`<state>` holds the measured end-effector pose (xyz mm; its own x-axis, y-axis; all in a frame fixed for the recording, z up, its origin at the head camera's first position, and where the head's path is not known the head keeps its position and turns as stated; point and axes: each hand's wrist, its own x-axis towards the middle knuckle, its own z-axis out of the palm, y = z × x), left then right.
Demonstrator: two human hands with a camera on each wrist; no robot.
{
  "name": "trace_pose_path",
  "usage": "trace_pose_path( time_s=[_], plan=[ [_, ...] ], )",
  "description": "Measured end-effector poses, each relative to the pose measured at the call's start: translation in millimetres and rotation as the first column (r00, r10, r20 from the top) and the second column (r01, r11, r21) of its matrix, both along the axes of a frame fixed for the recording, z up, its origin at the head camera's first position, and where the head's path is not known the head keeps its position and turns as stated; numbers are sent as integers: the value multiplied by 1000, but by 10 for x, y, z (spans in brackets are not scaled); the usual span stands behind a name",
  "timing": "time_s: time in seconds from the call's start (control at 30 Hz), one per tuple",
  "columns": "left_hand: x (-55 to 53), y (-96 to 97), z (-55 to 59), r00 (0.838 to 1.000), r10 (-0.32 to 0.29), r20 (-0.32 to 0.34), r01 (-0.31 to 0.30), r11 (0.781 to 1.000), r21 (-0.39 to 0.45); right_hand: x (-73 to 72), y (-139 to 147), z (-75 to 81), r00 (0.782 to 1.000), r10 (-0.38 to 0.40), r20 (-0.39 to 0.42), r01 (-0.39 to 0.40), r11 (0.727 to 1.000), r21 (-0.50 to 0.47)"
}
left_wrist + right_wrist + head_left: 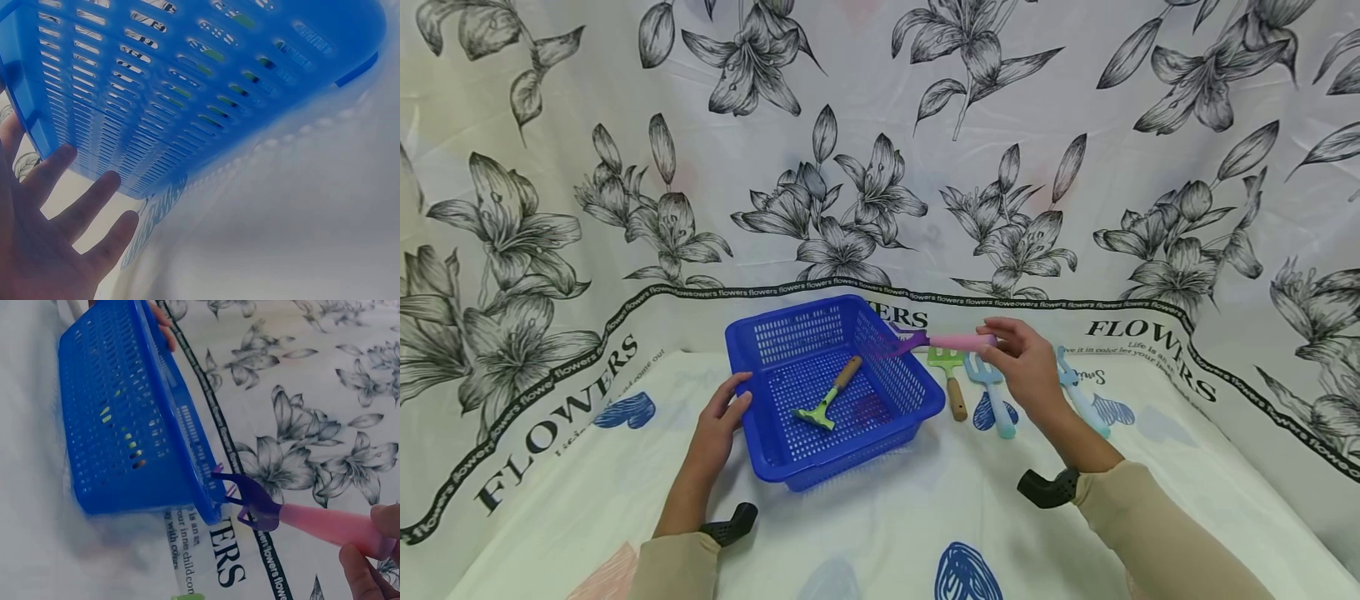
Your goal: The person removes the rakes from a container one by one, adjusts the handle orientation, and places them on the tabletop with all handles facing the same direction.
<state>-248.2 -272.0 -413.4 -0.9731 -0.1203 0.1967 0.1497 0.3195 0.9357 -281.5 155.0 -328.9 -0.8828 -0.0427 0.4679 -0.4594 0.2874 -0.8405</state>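
Surrounding curtain (880,75): white with line-drawn lilies, rising behind and to both sides of the basket (857,454), which covers the first letters of one printed "FLOWERS".
Pale surface (887,521): heart-patterned cloth beneath the basket; its near edge is cut off.
Blue basket: perforated plastic, turned at an angle to the person; whether its whole base is down is hard to make out.
Left hand (715,425): touching the basket's left rim, fingers fairly straight and spread, probably to steady it; the thumb is mostly cut off in the left wrist view.
Right hand (1024,367): to the basket's right, pinching the purple fork (940,341) by the end of its pink handle, probably so the tines reach the basket while the fingers stay outside.
Purple fork: roughly level, its tines over the basket's right rim; against blue mesh they blur, so contact cannot be told.
Blue tools (997,404): two, right of the basket, handles toward the person, perhaps for easy reach; the right hand hides part of one head.
Green fork (955,392): just beside the basket's right wall, wooden handle toward the person.
Green hand tool (842,379): inside the basket on its floor, wooden handle pointing to the far right corner; its head's exact shape is unclear.
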Motion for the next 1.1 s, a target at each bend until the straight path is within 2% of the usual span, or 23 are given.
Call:
trace_pose_path(
  time_s=[0.1,0.3,0.53,0.73,1.1],
  plan=[
    [-14,-22,-23,1000,0,-7,0,1000,-1,-3,52,4,999,-21,-26,20,1000,-6],
    [-94,-82,-144,999,1,-41,-2,1000,-18,3,173,2,995,-92,-46,92,996,0],
    [-114,-94,-162,998,1,-56,-3,1000,-30,23,300,-54,984,-170,-50,169,985,-32],
    [-109,-93,-166,999,8,-41,-9,999,-33,5,442,-136,964,-257,-73,258,966,2],
    [-101,-81,-159,999,6,-35,-7,1000,-24,77,775,-189,924,-368,-102,374,925,58]
  ],
)
